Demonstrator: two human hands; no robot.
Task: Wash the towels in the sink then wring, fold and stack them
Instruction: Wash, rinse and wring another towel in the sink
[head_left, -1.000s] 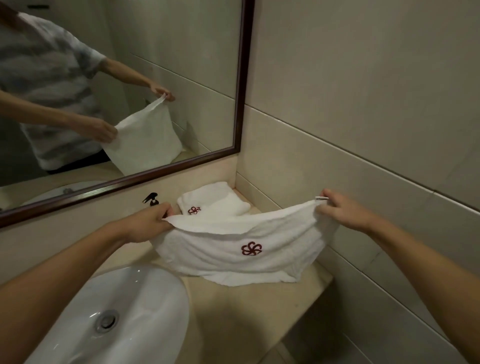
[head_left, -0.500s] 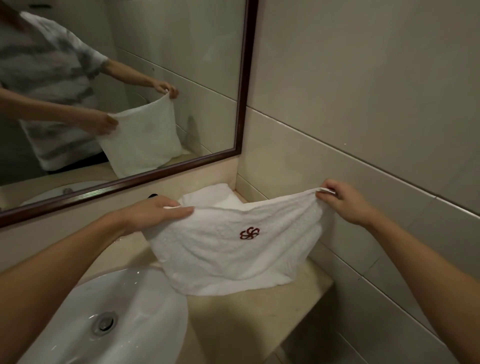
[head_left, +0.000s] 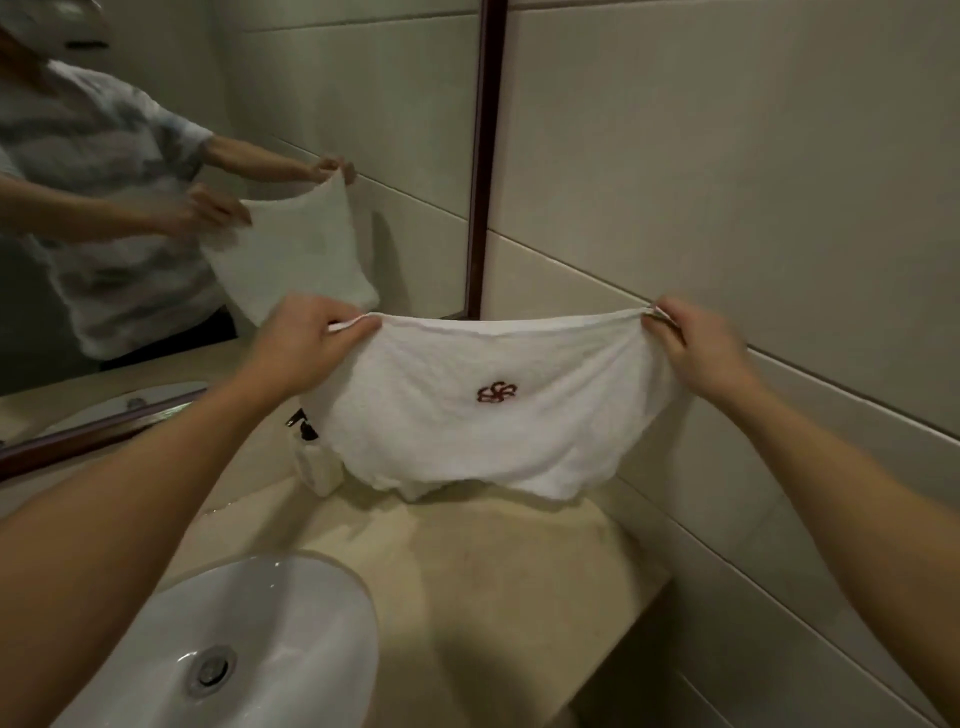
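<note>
A white towel (head_left: 467, 426) with a red flower emblem hangs spread in the air above the counter. My left hand (head_left: 306, 348) pinches its top left corner and my right hand (head_left: 696, 348) pinches its top right corner. The cloth's lower edge hangs just above the counter top. A bit of another white towel (head_left: 415, 488) peeks out under that edge at the back of the counter; the rest of it is hidden. The white sink (head_left: 291, 634) with its metal drain lies at the lower left.
A white soap bottle (head_left: 316, 462) with a black pump stands behind the sink, partly covered by the towel. The beige counter (head_left: 493, 571) ends at a front edge on the right. A framed mirror (head_left: 483, 156) and tiled walls close the back and right.
Both hands have lifted the towel higher and stretched it flat. It now hides the folded towel at the back. The view has also shifted, bringing the soap bottle into sight.
</note>
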